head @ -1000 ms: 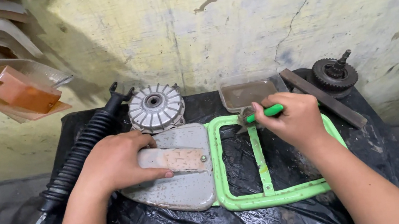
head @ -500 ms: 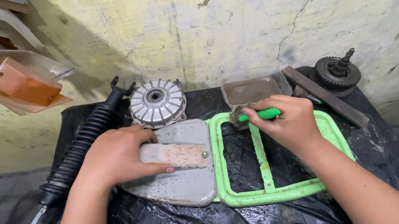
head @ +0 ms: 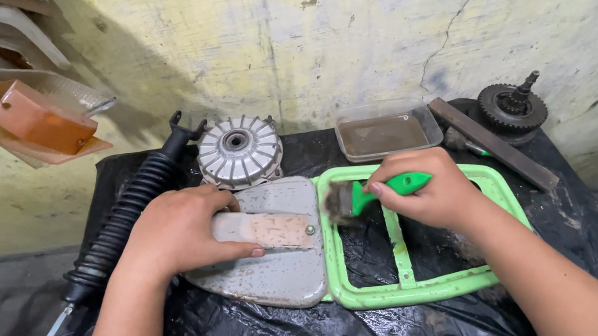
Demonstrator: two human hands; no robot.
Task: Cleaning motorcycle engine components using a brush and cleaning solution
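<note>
In right hand (head: 437,195), brush (head: 366,196), over green frame (head: 412,289)

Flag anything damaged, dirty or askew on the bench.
The grey cover under the left hand is speckled with rust-brown spots. The wall behind is cracked and stained. The shallow tray holds murky brown liquid. The right hand holds a dirty green-handled brush on the green frame. Nothing spilled.

Both forearms bare to the near frame edge, no sleeves in view. Left hand (head: 182,229) and right hand (head: 429,192) ungloved, no rings, watch or bands. Fingernails short, plain, unpainted.
</note>
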